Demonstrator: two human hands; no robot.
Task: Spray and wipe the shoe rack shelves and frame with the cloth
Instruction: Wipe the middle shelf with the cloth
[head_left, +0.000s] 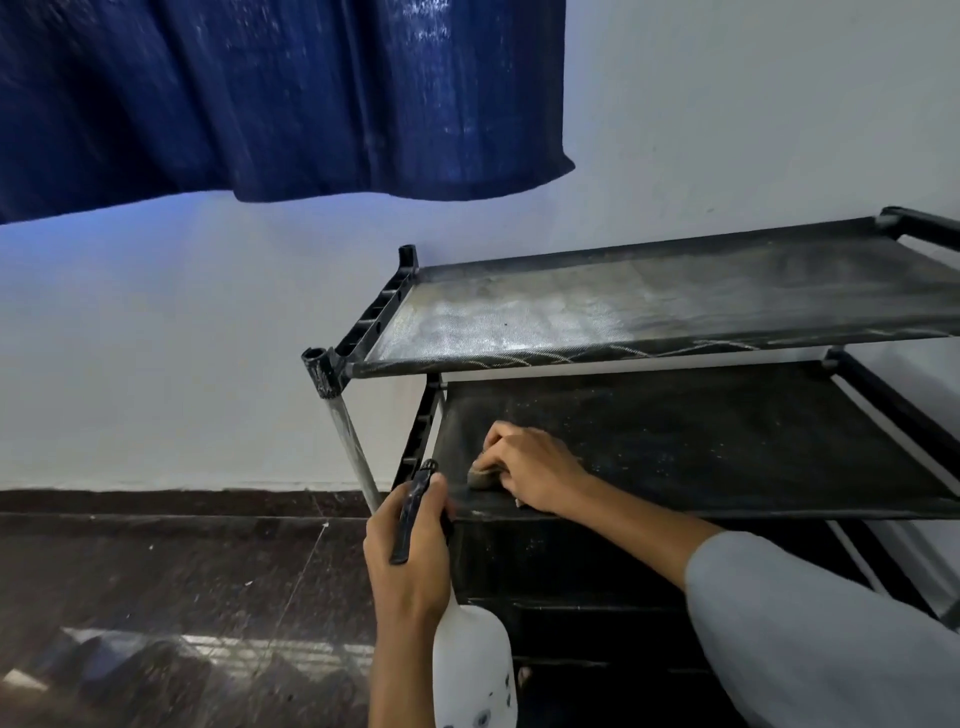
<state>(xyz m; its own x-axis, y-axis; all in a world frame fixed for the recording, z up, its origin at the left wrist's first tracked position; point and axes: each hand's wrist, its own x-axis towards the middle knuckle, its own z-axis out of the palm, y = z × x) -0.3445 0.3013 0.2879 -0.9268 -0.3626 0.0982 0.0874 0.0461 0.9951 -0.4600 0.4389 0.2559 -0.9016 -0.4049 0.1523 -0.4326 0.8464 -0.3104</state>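
Curled fingers of the right hand are pressing a wadded cloth against the near left part of the second shelf of the black shoe rack. The left hand is gripping the dark trigger head of a white spray bottle just before the shelf's front edge. The top shelf is showing pale streaks beneath a blue curtain.

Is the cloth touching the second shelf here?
Touching. The head view shows the right hand gripping the cloth, which lies flat on the second shelf with no gap beneath.
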